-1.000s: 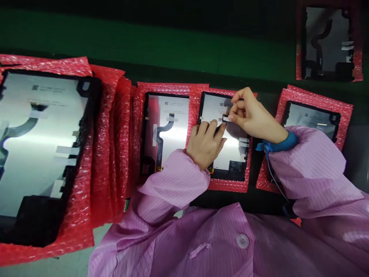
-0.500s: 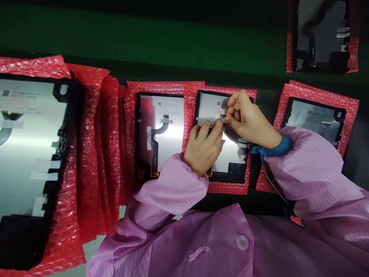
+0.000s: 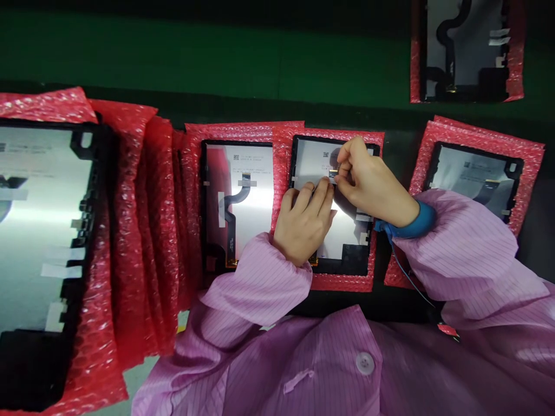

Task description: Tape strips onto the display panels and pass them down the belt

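Note:
A display panel [image 3: 337, 245] with a silvery back and black frame lies on a red bubble-wrap bag [image 3: 342, 282]. My left hand [image 3: 302, 225] rests flat on it, fingers stretched out over a dark flex cable mostly hidden beneath them. At those fingertips the small connector end [image 3: 333, 173] of the cable shows. My right hand [image 3: 373, 184] is closed in a pinch just beside this connector; whatever sits between thumb and forefinger is too small to make out. A blue wrist strap [image 3: 418, 222] with a thin cord circles my right wrist.
A second panel [image 3: 255, 231], its cable taped down, lies directly left. Farther left rises a pile of red bubble-wrap bags [image 3: 134, 231] with a large panel [image 3: 39, 237] on top. Other bagged panels lie right [image 3: 472, 164] and at upper right [image 3: 472, 63].
The view has shifted slightly. Both hands stay at the same place on the panel, with the right still pinched near the connector and the left still flat.

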A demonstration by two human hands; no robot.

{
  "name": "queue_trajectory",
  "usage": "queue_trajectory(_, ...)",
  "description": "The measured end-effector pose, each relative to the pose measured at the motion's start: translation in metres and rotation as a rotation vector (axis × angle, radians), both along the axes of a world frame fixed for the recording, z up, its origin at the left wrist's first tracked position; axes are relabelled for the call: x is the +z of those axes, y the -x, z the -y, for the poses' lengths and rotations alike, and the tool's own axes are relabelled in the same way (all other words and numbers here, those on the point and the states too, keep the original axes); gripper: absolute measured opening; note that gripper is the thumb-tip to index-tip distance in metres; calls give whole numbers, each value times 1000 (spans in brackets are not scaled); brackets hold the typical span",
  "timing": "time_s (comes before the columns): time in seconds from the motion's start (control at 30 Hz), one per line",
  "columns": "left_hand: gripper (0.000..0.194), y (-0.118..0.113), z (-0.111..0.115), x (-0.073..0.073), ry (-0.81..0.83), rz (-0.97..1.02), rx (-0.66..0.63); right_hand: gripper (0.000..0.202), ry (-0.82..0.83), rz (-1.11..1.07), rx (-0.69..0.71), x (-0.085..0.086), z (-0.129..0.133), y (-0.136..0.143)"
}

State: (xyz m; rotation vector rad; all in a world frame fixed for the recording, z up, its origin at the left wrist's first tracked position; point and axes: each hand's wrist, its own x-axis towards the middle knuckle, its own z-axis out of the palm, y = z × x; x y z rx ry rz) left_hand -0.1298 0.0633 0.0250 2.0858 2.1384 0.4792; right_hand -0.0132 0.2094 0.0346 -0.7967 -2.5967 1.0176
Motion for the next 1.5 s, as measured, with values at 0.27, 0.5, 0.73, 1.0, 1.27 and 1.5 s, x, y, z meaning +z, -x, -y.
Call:
queue_trajectory(0.27, 43, 3, 12, 5, -66, 108, 41, 37, -229, 151, -159, 3, -27, -19)
queue_trajectory(0.5, 61, -24, 56, -11, -127, 101, 508, 51, -312, 304, -199, -10, -70, -9)
queue_trajectory(0.73, 53, -20, 52, -28, -233, 322, 472, 27, -4, 129, -147, 9, -70, -7)
queue_trajectory(1.0, 78, 12, 65, 5, -388, 1159, 642, 43, 466, -554, -255, 43, -30, 4)
queue_trajectory(1.27, 22, 99, 77, 44, -188, 928, 757, 24, 327, -127, -379, 49, -55, 52)
queue_trajectory(1.5, 14, 77, 66, 19, 29, 231, 1065, 38, -50, -161, -613, 42, -188, -33)
